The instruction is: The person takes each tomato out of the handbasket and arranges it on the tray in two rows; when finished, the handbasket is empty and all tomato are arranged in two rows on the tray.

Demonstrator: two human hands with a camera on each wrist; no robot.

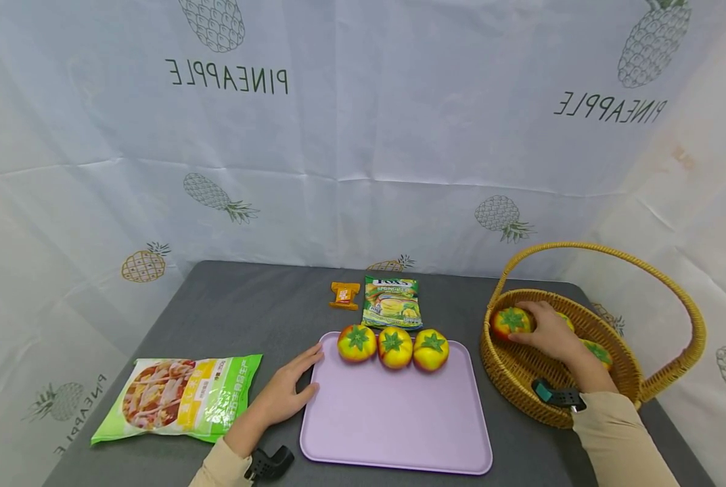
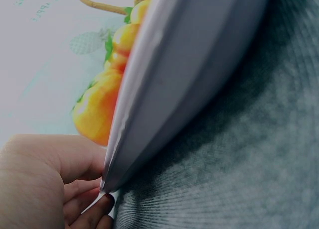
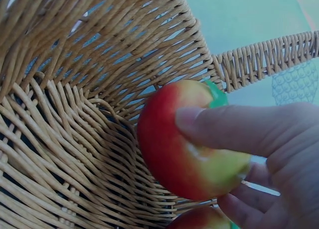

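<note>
My right hand (image 1: pixel 549 329) reaches into the wicker basket (image 1: pixel 503 385) and grips a red-and-yellow persimmon (image 3: pixel 169 139) with a green leafy top. The thumb presses on its side in the right wrist view, and the fingers curl behind it. Another persimmon (image 3: pixel 202 219) shows just below. On the left edge of the lilac tray (image 1: pixel 393 419), my left hand (image 1: pixel 282 392) rests with fingers extended, touching the rim (image 2: pixel 112 154). A row of three persimmons (image 1: pixel 395 348) sits along the tray's far edge.
Behind the tray lie a green Fox's candy bag (image 1: pixel 392 303) and a small orange packet (image 1: pixel 344 295). A large green-and-white food bag (image 1: pixel 180 399) lies left of my left hand. The basket's tall handle (image 1: pixel 606 249) arches above my right hand.
</note>
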